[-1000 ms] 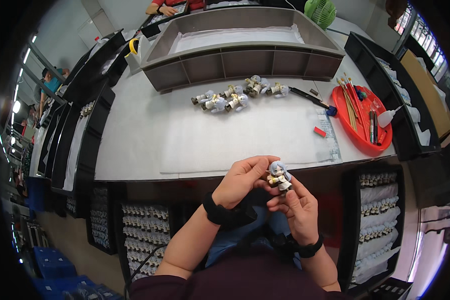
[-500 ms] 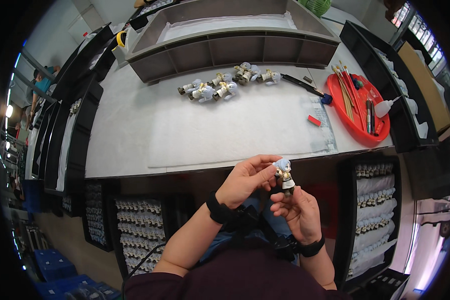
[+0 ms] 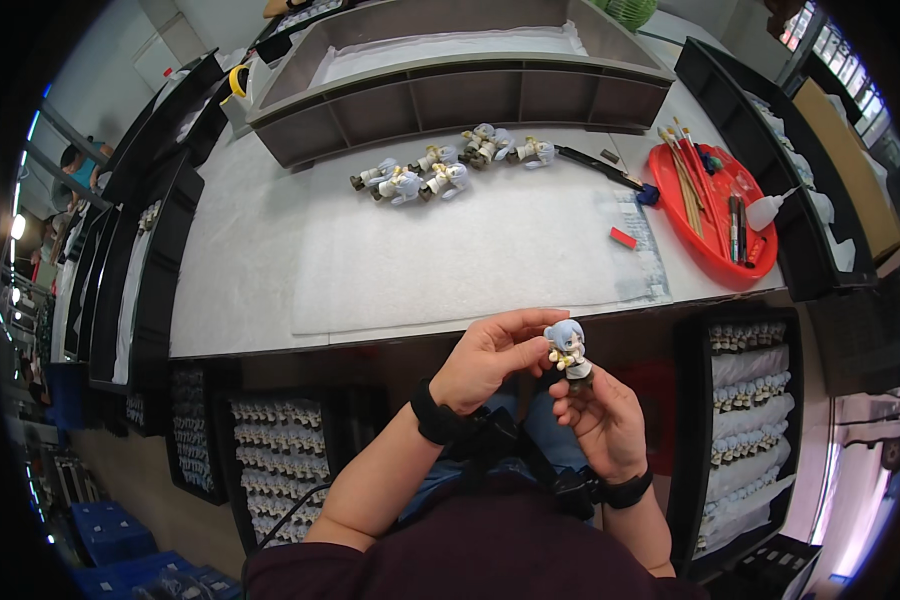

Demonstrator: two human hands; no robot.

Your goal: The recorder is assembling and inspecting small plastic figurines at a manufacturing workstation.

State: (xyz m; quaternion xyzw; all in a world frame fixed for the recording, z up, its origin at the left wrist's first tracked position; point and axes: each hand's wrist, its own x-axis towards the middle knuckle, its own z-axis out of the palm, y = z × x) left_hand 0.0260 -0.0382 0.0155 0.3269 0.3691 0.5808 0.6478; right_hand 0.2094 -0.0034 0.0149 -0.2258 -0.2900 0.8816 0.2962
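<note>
Just in front of the table's near edge, both hands hold one small figurine (image 3: 572,352) with pale blue hair, a white outfit and dark legs. My left hand (image 3: 497,357) pinches it at the head from the left. The fingers of my right hand (image 3: 604,418) close on its legs from below. The figurine is upright with a slight tilt, its face turned to the right. Several matching figurines (image 3: 398,184) lie in a cluster on the table, beyond the white cloth sheet (image 3: 450,270).
A grey crate (image 3: 470,95) lined with white stands at the table's back. On the right, a red tray (image 3: 667,190) holds brushes, pens and a squeeze bottle (image 3: 767,211). A red block (image 3: 623,238) lies on the sheet. Black trays of figurines (image 3: 750,430) flank me.
The figurine has turned slightly and now leans a little more, its legs toward the right. My right hand has shifted slightly right with it. The left keeps its pinch.
</note>
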